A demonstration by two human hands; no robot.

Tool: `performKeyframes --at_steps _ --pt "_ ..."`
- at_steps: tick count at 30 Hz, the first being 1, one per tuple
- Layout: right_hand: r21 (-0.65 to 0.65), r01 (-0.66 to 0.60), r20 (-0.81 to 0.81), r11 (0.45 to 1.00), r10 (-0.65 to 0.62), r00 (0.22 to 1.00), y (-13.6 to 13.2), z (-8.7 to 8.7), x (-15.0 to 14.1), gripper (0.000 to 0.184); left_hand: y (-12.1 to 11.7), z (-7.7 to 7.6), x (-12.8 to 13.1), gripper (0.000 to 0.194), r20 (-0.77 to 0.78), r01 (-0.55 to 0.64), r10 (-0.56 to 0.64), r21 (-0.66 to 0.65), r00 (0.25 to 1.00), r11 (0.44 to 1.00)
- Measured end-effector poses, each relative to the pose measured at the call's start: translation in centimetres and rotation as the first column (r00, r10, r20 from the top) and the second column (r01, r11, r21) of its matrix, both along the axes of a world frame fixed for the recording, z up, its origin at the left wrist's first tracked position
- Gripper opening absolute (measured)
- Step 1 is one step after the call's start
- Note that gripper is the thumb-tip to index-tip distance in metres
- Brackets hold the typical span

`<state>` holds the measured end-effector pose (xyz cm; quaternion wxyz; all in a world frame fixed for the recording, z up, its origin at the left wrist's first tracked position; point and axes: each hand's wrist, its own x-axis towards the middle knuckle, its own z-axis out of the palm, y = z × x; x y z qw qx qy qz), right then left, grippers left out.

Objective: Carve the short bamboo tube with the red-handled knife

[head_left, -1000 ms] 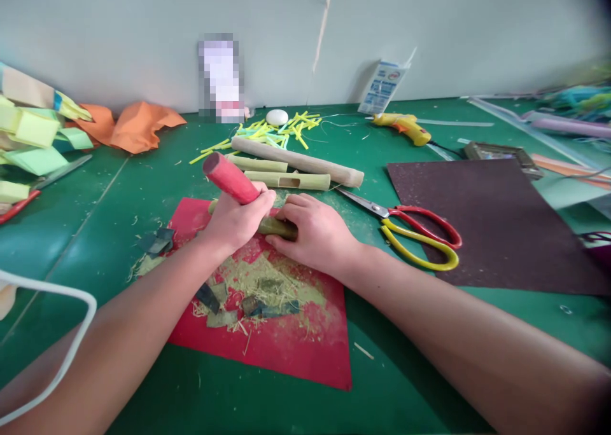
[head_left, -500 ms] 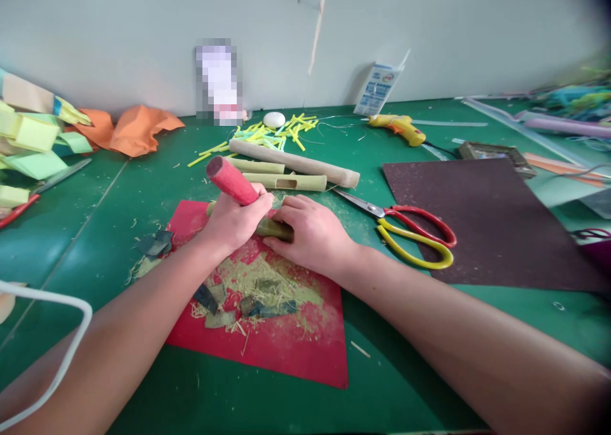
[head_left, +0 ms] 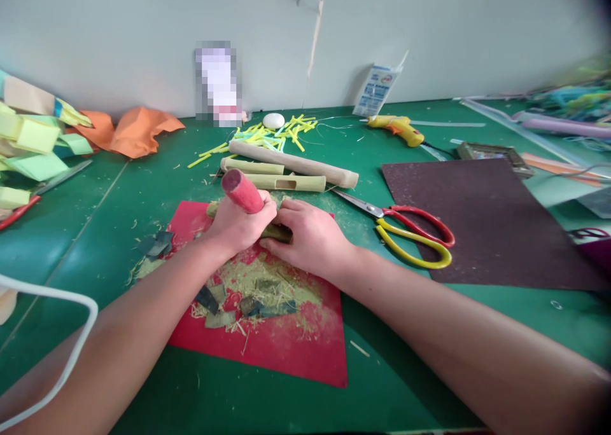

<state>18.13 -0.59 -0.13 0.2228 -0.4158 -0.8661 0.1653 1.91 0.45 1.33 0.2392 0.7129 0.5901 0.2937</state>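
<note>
My left hand [head_left: 241, 225] is wrapped round a thick red handle [head_left: 242, 191] that leans up and to the left. The tool's working end is hidden behind the hand. Fingers of my right hand [head_left: 312, 234] close over the right end of a greenish bamboo tube [head_left: 275, 233]. The tube lies over a red sheet [head_left: 305, 362], its left end showing past my left hand. Pale shavings and dust [head_left: 286, 279] cover much of the sheet, mixed with dark flat scraps [head_left: 277, 308].
Behind my hands lie a bamboo piece with a cut slot [head_left: 310, 183] and a wooden stick [head_left: 296, 161]. Scissors [head_left: 415, 228] rest partly on a dark brown sheet [head_left: 491, 225]. Farther back are a yellow glue gun [head_left: 398, 130], a carton [head_left: 377, 90] and cut yellow strips [head_left: 258, 135].
The red handle has swung a little to the right and down, and my left hand has turned with it. My right hand stays on the bamboo tube. The view has shifted slightly.
</note>
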Motion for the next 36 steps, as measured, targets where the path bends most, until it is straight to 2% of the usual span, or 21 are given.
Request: performKeyframes --at_steps 2,5,7,10,17,22,27,31,35,36 --pt "0.006 -0.019 -0.003 1.000 0.019 1.000 -0.15 0.02 -0.08 0.016 -0.12 -0.04 -0.25 0.027 0.112 0.024 -0.021 -0.026 0.993 0.999" --pt "0.025 -0.027 0.016 0.999 0.027 1.000 -0.18 0.11 -0.11 0.017 -0.40 -0.03 -0.66 0.028 0.322 0.085 -0.060 -0.064 0.945 0.994" --pt "0.030 -0.019 0.031 0.999 0.018 0.999 -0.10 0.15 -0.06 0.017 -0.55 0.05 -0.71 0.028 0.402 0.068 -0.038 -0.059 0.915 0.996" --pt "0.029 -0.001 0.034 1.000 0.000 0.999 0.01 0.14 0.04 0.017 -0.56 0.16 -0.40 0.026 0.357 0.017 -0.013 -0.009 0.934 1.000" --pt "0.048 0.000 0.049 0.999 -0.002 0.999 -0.04 0.19 0.10 0.016 -0.31 -0.05 -0.09 0.026 0.196 0.054 -0.065 0.059 0.978 0.997" --pt "0.068 -0.011 0.064 0.998 0.006 0.998 -0.09 0.17 0.08 0.017 -0.28 -0.07 -0.31 0.028 0.128 0.086 -0.091 0.043 0.988 0.995" --pt "0.081 -0.018 0.042 0.997 0.015 0.999 -0.15 0.07 0.11 0.015 -0.16 0.14 -0.20 0.030 0.054 0.064 -0.065 0.022 0.996 0.998" --pt "0.067 -0.039 0.034 0.997 0.037 0.999 -0.16 0.05 0.11 0.016 -0.42 0.42 -0.38 0.032 0.103 0.104 -0.103 0.004 0.989 0.995" --pt "0.050 -0.032 0.028 0.998 0.031 0.999 0.14 0.09 0.28 0.017 -0.88 0.26 -0.79 0.036 0.310 0.160 -0.126 -0.089 0.942 0.983" --pt "0.049 -0.034 0.028 0.998 0.032 0.999 0.25 0.10 0.34 0.016 -0.94 0.16 -0.81 0.035 0.347 0.125 -0.088 -0.083 0.934 0.989"
